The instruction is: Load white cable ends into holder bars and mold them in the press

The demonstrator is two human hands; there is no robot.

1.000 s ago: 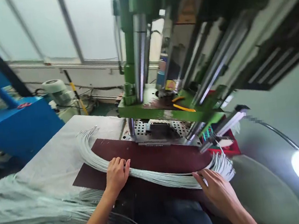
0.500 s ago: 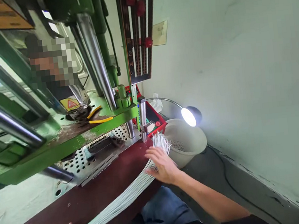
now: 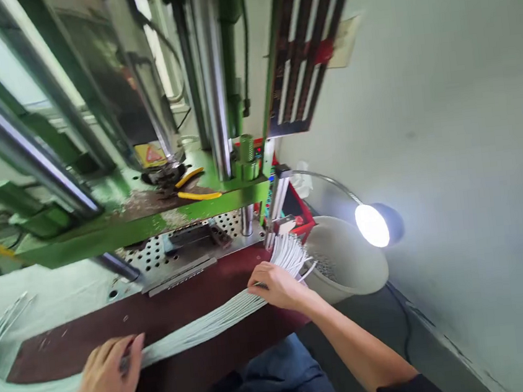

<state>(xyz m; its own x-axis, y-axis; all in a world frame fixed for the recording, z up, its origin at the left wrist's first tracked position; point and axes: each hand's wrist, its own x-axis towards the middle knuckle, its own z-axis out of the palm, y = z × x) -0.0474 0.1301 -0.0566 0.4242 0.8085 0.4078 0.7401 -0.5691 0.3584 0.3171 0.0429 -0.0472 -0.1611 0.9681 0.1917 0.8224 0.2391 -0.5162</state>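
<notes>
While curling the left hand (image 3: 104, 381) around the white cable bundle (image 3: 201, 329), pinches it with the right hand (image 3: 278, 285) just short of the fanned ends (image 3: 289, 253). Has it lying between and past both hands over the dark red worktop (image 3: 174, 306), with a green press (image 3: 129, 231) beyond them and a pale tub (image 3: 375, 271) right of the right hand

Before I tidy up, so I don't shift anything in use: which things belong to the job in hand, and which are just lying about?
Seem in use:
wires, with left hand and right hand on them
board, under the wires
lamp, lit

Seem to be lying about:
pliers, on the press
bucket, beside the board; role unclear
</notes>
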